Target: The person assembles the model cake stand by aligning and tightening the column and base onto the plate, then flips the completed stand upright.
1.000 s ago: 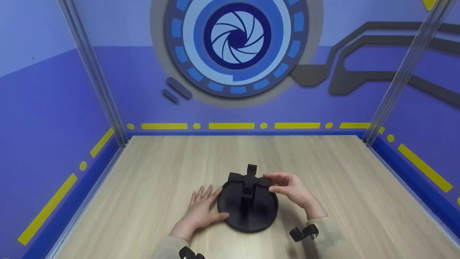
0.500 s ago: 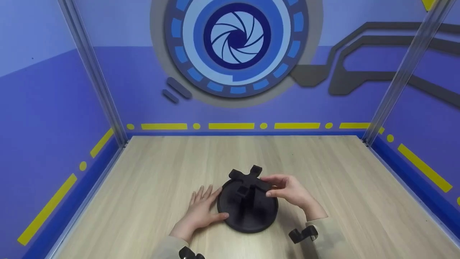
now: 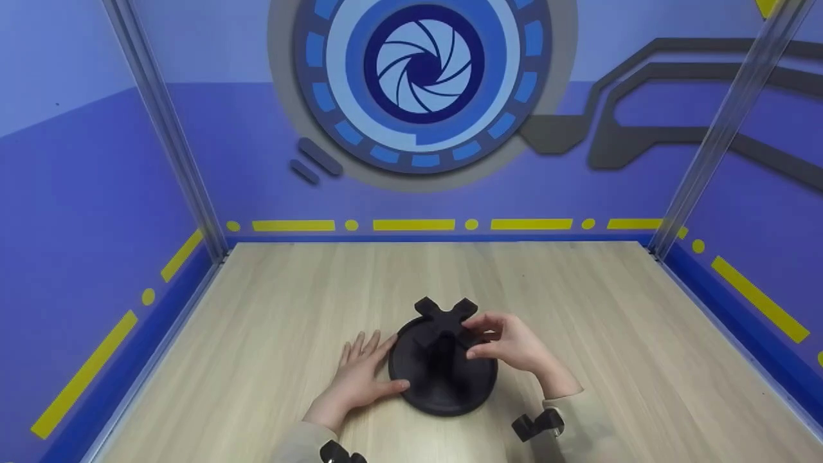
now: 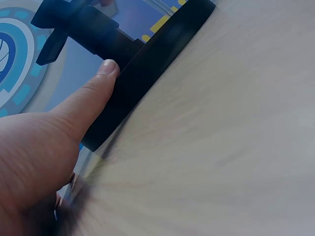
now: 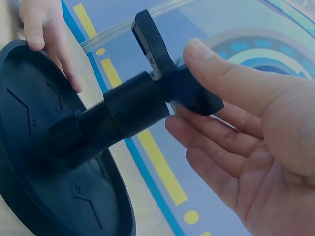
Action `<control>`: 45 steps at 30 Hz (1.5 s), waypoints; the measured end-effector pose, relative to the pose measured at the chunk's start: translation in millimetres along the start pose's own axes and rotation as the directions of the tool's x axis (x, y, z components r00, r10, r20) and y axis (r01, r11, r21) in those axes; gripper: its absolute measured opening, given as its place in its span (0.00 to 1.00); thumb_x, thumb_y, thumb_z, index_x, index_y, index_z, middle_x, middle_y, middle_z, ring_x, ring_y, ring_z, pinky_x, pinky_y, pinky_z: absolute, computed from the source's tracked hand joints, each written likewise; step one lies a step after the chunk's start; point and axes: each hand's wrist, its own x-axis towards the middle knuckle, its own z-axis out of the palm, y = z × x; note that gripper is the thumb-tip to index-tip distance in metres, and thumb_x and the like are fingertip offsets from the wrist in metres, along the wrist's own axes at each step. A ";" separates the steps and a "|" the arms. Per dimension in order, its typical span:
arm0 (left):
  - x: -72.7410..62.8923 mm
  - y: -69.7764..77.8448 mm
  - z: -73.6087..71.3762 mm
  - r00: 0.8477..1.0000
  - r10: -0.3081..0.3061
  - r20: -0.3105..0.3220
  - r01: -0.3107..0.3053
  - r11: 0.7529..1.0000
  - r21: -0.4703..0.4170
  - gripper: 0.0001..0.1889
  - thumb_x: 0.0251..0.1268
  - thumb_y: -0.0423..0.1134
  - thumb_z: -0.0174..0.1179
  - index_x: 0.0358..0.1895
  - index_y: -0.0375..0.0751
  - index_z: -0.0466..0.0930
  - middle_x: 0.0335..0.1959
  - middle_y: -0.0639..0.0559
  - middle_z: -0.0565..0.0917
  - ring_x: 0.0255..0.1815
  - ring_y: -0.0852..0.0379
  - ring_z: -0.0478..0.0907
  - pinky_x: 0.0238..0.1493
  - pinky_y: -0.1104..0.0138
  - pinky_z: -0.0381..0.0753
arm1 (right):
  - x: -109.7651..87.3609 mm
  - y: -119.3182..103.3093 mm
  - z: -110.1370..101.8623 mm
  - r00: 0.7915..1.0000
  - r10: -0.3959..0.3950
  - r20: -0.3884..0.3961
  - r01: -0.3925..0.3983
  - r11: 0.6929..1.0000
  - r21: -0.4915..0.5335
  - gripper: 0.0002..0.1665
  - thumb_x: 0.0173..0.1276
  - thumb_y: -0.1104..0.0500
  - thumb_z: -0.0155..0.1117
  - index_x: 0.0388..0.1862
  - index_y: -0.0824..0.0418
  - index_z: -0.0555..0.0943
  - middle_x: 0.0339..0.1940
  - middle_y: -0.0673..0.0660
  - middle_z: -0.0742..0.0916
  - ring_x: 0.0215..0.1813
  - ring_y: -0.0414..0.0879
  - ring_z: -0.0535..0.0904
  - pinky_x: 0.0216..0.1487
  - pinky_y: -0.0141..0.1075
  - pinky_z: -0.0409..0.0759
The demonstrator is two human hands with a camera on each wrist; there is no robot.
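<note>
At far left, blue-purple wall (image 3: 83, 225) with yellow dashes (image 3: 85, 374), then metal corner post (image 3: 170, 122). Pale wood-grain table (image 3: 289, 289) runs to the back wall (image 3: 244, 161), which carries a round blue emblem (image 3: 424, 67). Left hand (image 3: 360, 379): fingers spread, thumb on the rim of the round black base (image 3: 476, 386). Base sits flat on the table's near half, stem (image 5: 123, 108) upright, cross-shaped top (image 3: 445, 320) above. Right hand (image 3: 514, 344) pinches one arm of that top. Beyond: second post (image 3: 720, 148), right wall (image 3: 759, 218), grey band (image 3: 781, 164).
</note>
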 end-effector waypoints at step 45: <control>-0.2 0.8 0.2 1.000 -0.002 0.000 0.002 1.000 0.015 0.52 0.57 0.69 0.68 0.81 0.49 0.59 0.83 0.33 0.55 0.84 0.27 0.42 0.82 0.33 0.36 | 6.6 18.9 -2.0 0.967 0.038 -0.251 -0.023 0.998 0.061 0.29 0.70 0.66 0.68 0.69 0.72 0.75 0.68 0.70 0.82 0.71 0.63 0.77 0.70 0.44 0.81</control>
